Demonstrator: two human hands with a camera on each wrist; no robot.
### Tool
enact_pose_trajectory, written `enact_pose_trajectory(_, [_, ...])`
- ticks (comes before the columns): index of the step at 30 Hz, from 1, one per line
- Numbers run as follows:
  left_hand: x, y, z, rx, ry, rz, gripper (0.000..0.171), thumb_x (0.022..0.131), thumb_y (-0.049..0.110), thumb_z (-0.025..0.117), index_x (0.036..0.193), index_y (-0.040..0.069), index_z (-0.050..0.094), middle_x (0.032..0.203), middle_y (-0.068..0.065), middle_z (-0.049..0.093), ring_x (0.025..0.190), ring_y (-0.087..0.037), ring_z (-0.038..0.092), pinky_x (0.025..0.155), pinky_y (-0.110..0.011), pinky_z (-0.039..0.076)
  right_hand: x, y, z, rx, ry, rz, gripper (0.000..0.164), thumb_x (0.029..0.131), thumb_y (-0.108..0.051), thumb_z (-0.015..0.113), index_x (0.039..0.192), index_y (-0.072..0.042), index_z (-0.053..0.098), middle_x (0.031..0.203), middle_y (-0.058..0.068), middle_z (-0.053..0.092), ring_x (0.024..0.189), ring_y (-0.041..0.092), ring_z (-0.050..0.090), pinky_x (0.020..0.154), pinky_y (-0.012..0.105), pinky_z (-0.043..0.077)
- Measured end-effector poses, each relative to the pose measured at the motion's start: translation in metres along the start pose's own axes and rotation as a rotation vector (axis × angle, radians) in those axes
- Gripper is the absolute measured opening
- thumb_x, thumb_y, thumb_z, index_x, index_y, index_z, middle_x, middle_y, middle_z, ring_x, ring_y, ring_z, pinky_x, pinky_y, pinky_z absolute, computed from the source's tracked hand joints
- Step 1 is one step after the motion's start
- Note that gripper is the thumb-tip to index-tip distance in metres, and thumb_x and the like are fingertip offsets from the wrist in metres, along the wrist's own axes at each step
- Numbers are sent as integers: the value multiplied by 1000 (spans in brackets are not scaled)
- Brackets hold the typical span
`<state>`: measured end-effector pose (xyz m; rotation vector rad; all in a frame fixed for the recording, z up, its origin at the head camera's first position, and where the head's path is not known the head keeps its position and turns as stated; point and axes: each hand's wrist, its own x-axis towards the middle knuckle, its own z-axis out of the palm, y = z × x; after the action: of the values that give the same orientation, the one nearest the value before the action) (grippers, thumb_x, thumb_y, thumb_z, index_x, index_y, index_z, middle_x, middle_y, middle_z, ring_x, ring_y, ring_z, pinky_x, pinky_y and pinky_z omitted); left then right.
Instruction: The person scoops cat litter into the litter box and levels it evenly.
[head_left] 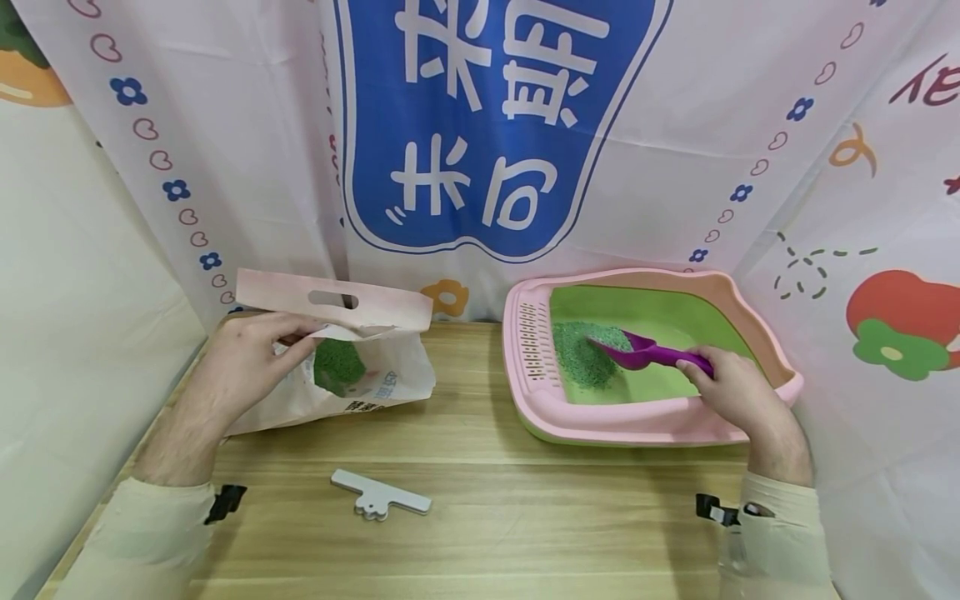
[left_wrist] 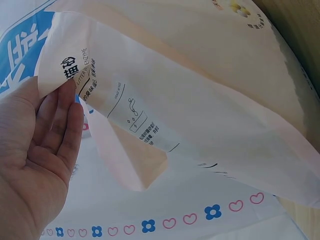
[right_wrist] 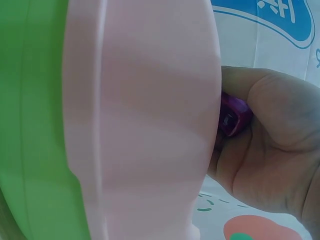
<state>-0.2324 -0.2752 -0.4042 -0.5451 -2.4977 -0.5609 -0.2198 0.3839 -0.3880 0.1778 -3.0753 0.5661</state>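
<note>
Scooping was judged to be only partly done: a heap of green cat litter (head_left: 587, 367) already lay at the slotted left end of the pink-and-green litter tray (head_left: 637, 421). At the tray's right side, the handle of the purple scoop (head_left: 647, 356) was grasped by the curled fingers of the right hand (head_left: 737, 390); its granule-bearing blade was held at the heap, though whether it was lifted clear could not be told. Left of the tray, the mouth edge of the paper litter bag (head_left: 405, 367) was pinched by the left hand (head_left: 251, 362). More litter was seen inside, apparently left to be moved. Leftward and nearside of the tray, the grey clip (head_left: 381, 495) lay unattached, the bag not yet closed.
</note>
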Motion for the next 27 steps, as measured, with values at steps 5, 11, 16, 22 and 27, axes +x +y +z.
enact_pose_trajectory(5, [0,0,-1,-1,-4,-6,19,102,13,92,120,19,93,117,-8,92,87,-24,80,71,-40,60,0,0,-1,-6,-6,-1,32,123,-24,62,126,5,76,87,8,68,78,22,59,69,36,45])
enact_pose_trajectory(11, [0,0,-1,-1,-10,-18,19,102,13,92,121,18,93,117,-9,92,88,-26,81,71,-40,61,0,0,-2,-12,-23,4,32,124,-25,62,121,4,75,83,6,64,75,21,56,66,33,43])
enact_pose_trajectory(16, [0,0,-1,-3,-11,-20,19,102,12,92,121,18,93,118,-9,92,87,-25,81,69,-37,60,2,-1,-4,-17,-41,12,32,124,-25,62,122,5,74,82,6,64,74,21,56,65,33,44])
enact_pose_trajectory(22, [0,0,-1,-8,-13,-21,19,103,12,92,121,18,93,119,-9,92,88,-25,82,70,-37,61,3,-2,-6,-21,-54,7,31,124,-24,61,119,4,74,81,5,64,73,21,56,64,33,45])
enact_pose_trajectory(27, [0,1,-1,-12,-10,-20,19,103,12,92,120,19,93,120,-8,92,90,-25,83,72,-37,63,4,-4,-9,-24,-62,3,31,124,-23,62,119,5,74,80,5,65,73,20,57,64,34,46])
